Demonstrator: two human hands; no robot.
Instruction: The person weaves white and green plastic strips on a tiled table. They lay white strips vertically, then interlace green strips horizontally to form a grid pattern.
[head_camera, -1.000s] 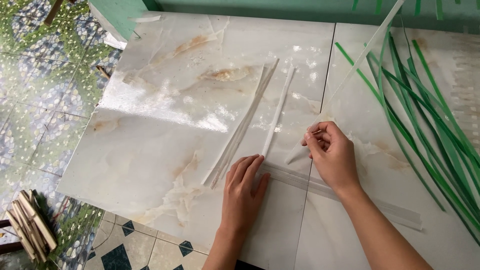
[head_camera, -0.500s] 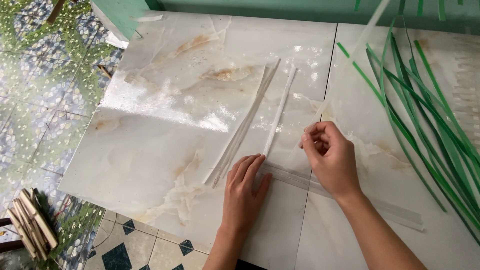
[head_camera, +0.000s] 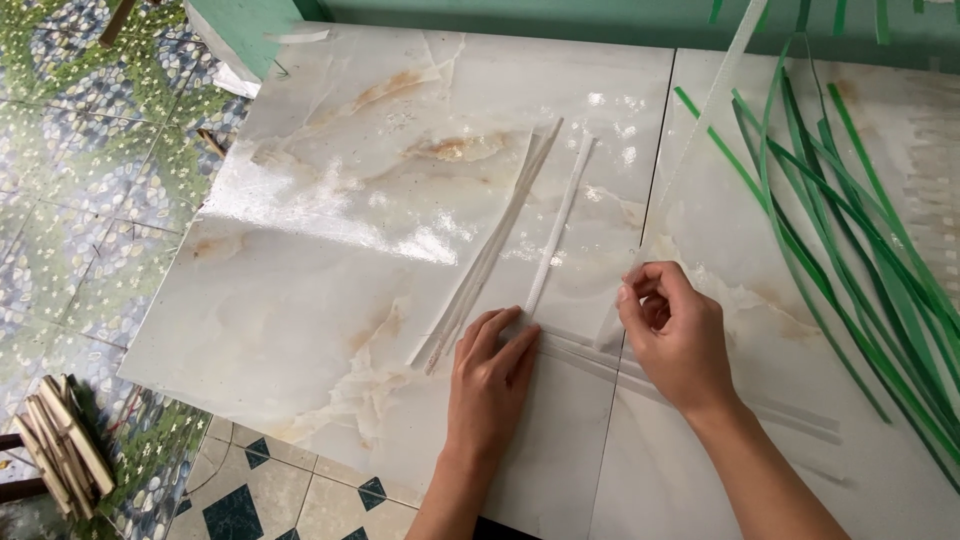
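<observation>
**Strip layout under way: crossing being held, most strips not yet laid**

You are pressing your left hand (head_camera: 492, 362) flat, fingers extended, on the near end of the narrow white translucent plastic strip (head_camera: 558, 232) that is running away from you toward one o'clock on the glossy marbled white tile slab (head_camera: 330, 260). The palm is open and gripping nothing; it is only pinning.

Your right hand (head_camera: 672, 335) is curling closed, thumb and forefinger pinching the long clear plastic strip (head_camera: 700, 125), which is rising from the pinch toward one o'clock and leaving the top edge of the view. Whether the pinch also catches the flat clear strip (head_camera: 790, 415) lying across the slab toward four o'clock, I cannot tell.

Laid so far, in my judgement: the pair of whitish strips (head_camera: 495, 250) lying together at eleven o'clock of your left hand, the single white strip beside them, and the flat cross strip beneath your hands.

Outstanding: the fan of green plastic strips (head_camera: 850, 230) is lying loose at two o'clock of your right hand, untouched. A bundle of pale split sticks (head_camera: 60, 445) is sitting on the patterned floor at nine o'clock, well apart.
</observation>
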